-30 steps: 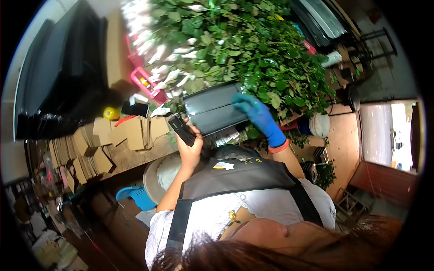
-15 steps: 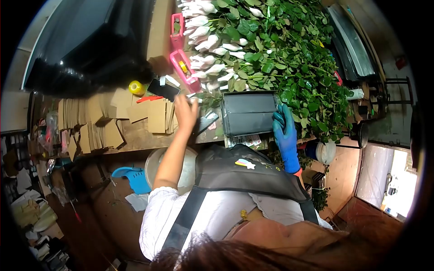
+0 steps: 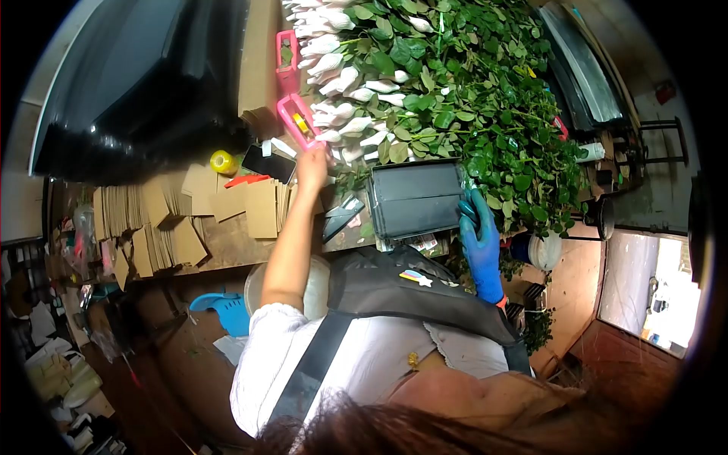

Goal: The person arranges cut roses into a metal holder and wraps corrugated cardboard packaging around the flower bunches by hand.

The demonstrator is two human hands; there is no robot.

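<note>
My bare left hand (image 3: 312, 167) is closed at the lower end of a pink tape dispenser (image 3: 298, 121), beside the wrapped rose heads. What its fingers hold, if anything, is hidden. My right hand (image 3: 479, 231), in a blue glove with a green palm, has its fingers curled at the right edge of a shallow black tray (image 3: 417, 199). White net-sleeved rose heads (image 3: 332, 114) lie in a row above the tray, their leafy stems (image 3: 485, 98) spread to the right. A dark folded tool or strip (image 3: 343, 218) lies left of the tray.
Brown cardboard pieces (image 3: 121, 216) stand in stacks along the bench's left side. Near them are a phone (image 3: 267, 164), a yellow tape roll (image 3: 223, 161) and a red object (image 3: 247, 180). Black plastic sheeting (image 3: 136, 98) fills the upper left. A white bucket (image 3: 544, 250) is at right.
My left hand has moved up and away from my body, from beside the cardboard to the pink dispenser's end, and its fingers have drawn together. My right hand stays at the tray's edge.
</note>
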